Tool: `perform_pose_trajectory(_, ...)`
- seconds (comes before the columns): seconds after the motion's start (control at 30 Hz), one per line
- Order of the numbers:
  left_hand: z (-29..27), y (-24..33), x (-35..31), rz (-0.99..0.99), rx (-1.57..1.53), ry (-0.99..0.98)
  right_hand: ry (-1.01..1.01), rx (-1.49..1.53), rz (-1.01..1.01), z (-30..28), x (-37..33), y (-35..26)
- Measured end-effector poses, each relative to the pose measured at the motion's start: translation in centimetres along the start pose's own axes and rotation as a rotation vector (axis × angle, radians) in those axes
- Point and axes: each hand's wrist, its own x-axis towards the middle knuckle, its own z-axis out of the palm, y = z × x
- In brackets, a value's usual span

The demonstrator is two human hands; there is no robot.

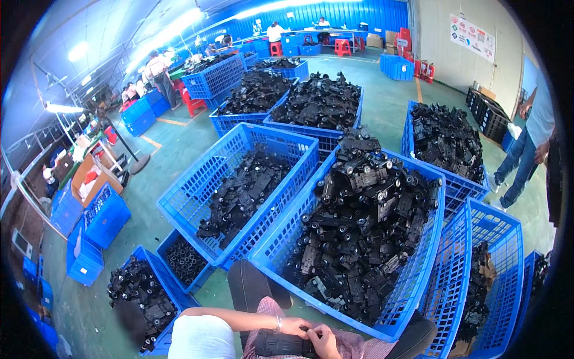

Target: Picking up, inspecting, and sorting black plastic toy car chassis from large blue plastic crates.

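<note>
A black toy car chassis (pixel 280 345) lies across my lap at the bottom edge of the view. My left hand (pixel 293 326), a bracelet at its wrist, is closed on the top edge of the chassis. My right hand (pixel 324 342) pinches at its right end, fingertips close to the left ones. Whatever small piece may be between the fingertips is too small to tell. Just beyond my knees stands a blue crate (pixel 278 278) heaped with black toy car chassis (pixel 365 221), many with wheels on.
A lower-filled blue crate (pixel 170 200) stands left of the heaped one. A small bin of black tyres (pixel 184 261) and a crate of chassis (pixel 140 293) sit at my left. More crates stand ahead and right. A person (pixel 526 143) stands at the right; others work farther back.
</note>
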Motion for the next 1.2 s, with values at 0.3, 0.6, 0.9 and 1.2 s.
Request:
perform_pose_trajectory(0.3, 2.0, -4.1, 2.4, 0.128, 0.128, 0.024, 0.037, 0.076, -0.027, 0.6, -0.6, 1.0)
perform_pose_trajectory(0.6, 2.9, -4.9, 2.5, 0.083, 0.139, 0.142, 0.037, 0.003, -0.057, 0.7, -0.1, 1.4)
perform_pose_trajectory(0.9, 3.2, -5.7, 2.4, 0.061, 0.064, 0.142, 0.057, -0.121, -0.145, 1.2, 0.1, 1.9)
perform_pose_trajectory(1.2, 2.5, -2.4, 1.4, -0.022, 0.321, 0.168, 0.061, 0.098, -0.051, 2.7, -0.5, 5.6)
